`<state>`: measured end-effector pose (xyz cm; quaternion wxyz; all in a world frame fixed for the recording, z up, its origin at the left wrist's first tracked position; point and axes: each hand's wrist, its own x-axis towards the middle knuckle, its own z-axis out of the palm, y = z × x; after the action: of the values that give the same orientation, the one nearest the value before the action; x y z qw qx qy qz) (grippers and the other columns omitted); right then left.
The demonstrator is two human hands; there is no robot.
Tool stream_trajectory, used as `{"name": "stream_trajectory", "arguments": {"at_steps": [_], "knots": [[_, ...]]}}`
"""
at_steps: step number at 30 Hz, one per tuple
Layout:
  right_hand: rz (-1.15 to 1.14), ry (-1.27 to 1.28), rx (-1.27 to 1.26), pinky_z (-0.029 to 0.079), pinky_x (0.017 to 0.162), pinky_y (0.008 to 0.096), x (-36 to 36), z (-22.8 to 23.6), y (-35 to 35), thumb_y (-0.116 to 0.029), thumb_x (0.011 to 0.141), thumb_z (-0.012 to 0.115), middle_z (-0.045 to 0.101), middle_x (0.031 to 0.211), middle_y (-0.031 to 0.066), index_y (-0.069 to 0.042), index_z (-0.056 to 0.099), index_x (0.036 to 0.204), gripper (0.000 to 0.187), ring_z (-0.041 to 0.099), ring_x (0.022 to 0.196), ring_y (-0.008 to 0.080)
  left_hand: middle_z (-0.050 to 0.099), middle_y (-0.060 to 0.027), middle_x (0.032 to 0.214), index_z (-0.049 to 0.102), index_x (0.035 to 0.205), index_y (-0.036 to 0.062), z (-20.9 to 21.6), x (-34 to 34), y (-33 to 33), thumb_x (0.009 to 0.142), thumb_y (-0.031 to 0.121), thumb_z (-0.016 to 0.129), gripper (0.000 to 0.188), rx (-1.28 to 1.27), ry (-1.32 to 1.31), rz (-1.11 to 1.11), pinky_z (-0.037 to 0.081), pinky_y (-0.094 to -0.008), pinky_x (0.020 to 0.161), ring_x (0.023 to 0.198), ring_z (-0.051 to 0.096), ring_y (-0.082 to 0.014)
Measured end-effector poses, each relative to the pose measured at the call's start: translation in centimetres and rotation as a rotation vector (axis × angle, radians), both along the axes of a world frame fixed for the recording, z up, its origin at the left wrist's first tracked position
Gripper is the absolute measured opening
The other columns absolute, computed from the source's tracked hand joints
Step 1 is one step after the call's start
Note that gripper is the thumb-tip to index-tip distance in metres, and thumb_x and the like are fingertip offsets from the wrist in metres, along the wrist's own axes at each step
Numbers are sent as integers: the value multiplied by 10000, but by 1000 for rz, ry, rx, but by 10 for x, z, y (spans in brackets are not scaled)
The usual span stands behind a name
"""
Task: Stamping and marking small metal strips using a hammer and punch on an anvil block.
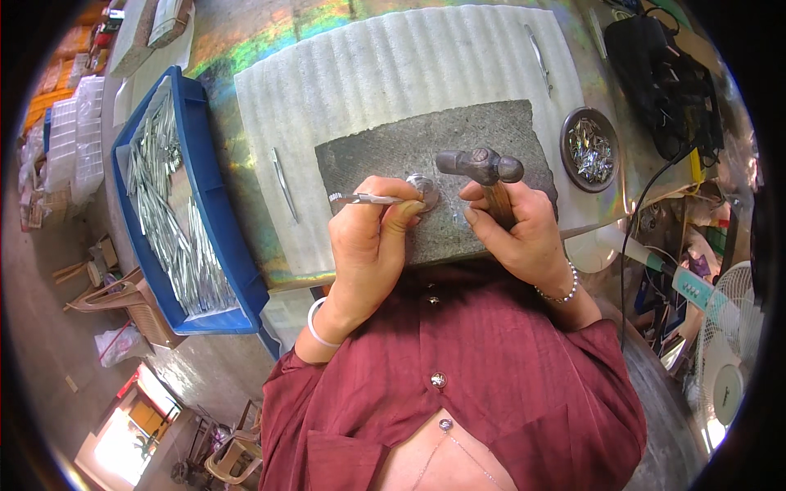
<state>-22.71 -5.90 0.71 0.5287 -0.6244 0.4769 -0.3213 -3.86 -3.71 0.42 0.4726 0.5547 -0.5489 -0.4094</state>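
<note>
My left hand [367, 233] pinches a slim, silvery metal piece [372, 199], shaped like tweezers, between thumb and fingers. Its right end reaches over a small round metal block [423, 186], partly covered by my fingertips. The block sits on a dark, rough-edged slab [483, 127]. My right hand [528, 233] is closed around the wooden handle of a hammer [481, 166], close below the head. That dark steel head is held just right of the block, apart from it. Whether the metal piece touches the block, I cannot tell.
Under the slab lies a white foam sheet [385, 61], with one slim metal piece [284, 184] at left and another [539, 61] far right. A blue bin [205, 164] full of similar pieces stands left. Rightward are a bowl [566, 151] of small metal parts, a black cable [627, 262] and fan [725, 352].
</note>
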Motion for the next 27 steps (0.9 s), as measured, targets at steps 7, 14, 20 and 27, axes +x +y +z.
{"name": "stream_trajectory", "arguments": {"at_steps": [7,14,20,27], "knots": [[-8,-14,-14,518,698,281,-1,-1,1,-3,775,632,673,873,107,5,524,1154,395,671,765,169,577,-70,756,578,865,-11,-2,-1,1,827,-54,584,57,-36,-22,-3,439,-244,559,611,548,-134],[-6,-6,-29,518,690,282,-1,-2,2,-6,777,631,673,873,108,7,515,1166,407,668,751,167,577,-68,762,575,872,-13,1,-3,1,847,-52,565,47,-10,-22,2,448,-233,559,611,557,-123],[-16,-15,-33,517,686,281,-1,-3,3,-10,779,630,672,868,103,4,517,1161,400,668,747,169,585,-65,780,570,882,-19,1,-2,1,855,-46,563,39,-1,2,13,458,-221,564,620,576,-113],[-15,-2,-52,513,677,279,0,-3,3,-10,775,631,668,828,106,2,529,1136,376,667,728,168,589,-65,787,571,888,-19,-1,-1,3,850,-46,571,47,26,65,18,461,-223,572,631,578,-109]]}}
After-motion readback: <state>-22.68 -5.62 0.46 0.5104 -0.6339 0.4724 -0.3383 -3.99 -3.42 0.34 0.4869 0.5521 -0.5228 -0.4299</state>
